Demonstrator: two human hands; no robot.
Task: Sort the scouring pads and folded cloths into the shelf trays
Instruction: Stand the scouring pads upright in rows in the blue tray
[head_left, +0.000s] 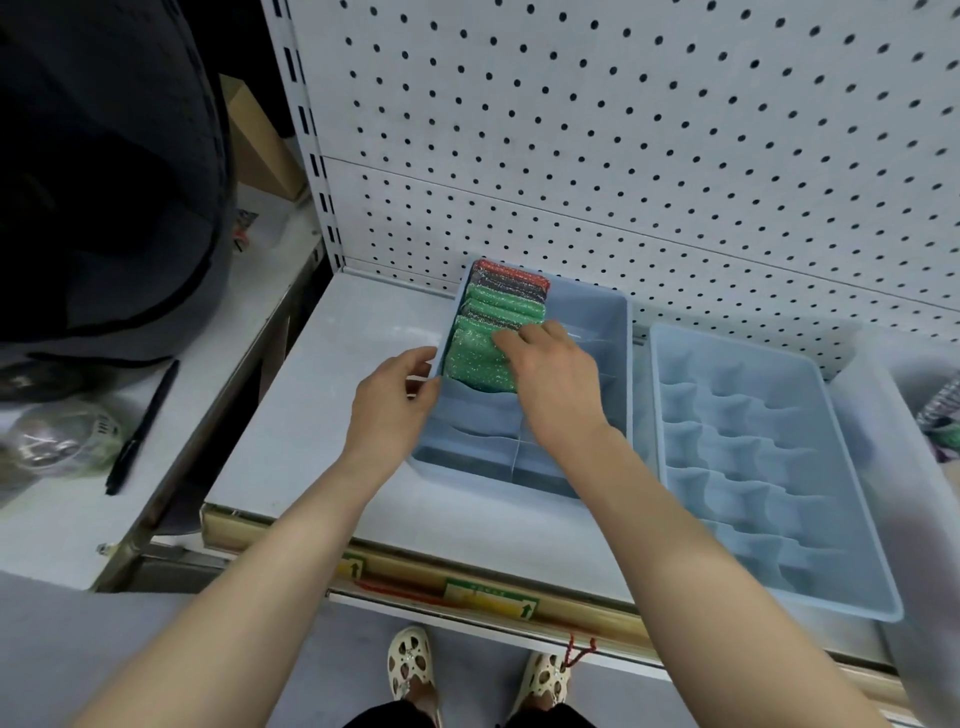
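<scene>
Sitting upright in a packed row down the left column of the left tray (597, 312): the scouring pads (488, 322), red and dark ones toward the back wall, green glittery ones nearer the front. Pressing on the frontmost green pad with fingers bent over its top edge: the right hand (550, 374), apparently seating that pad rather than lifting it, though whether pinching or only pushing cannot be told for sure. Steadying the tray at its left rim: the left hand (392, 400), fingers curled onto the wall. Best done by pushing the pad straight down and back against the row, keeping it vertical so the next slot stays free, and holding the rim firmly so the tray does not slide on the shelf (322, 395). Still unfilled: the front compartments and the whole right column of this tray. Just beside it toward the right: a second blue tray (779, 582) with wavy dividers, holding nothing visible. At the far right edge, partly cut off: something striped and fabric-like, perhaps the cloths, too blurred to tell. Behind: white pegboard (623, 130). On the counter (62, 535) beyond the shelf's left edge: a black pen (140, 431), well clear of the work. Nothing blocking the open slots.
</scene>
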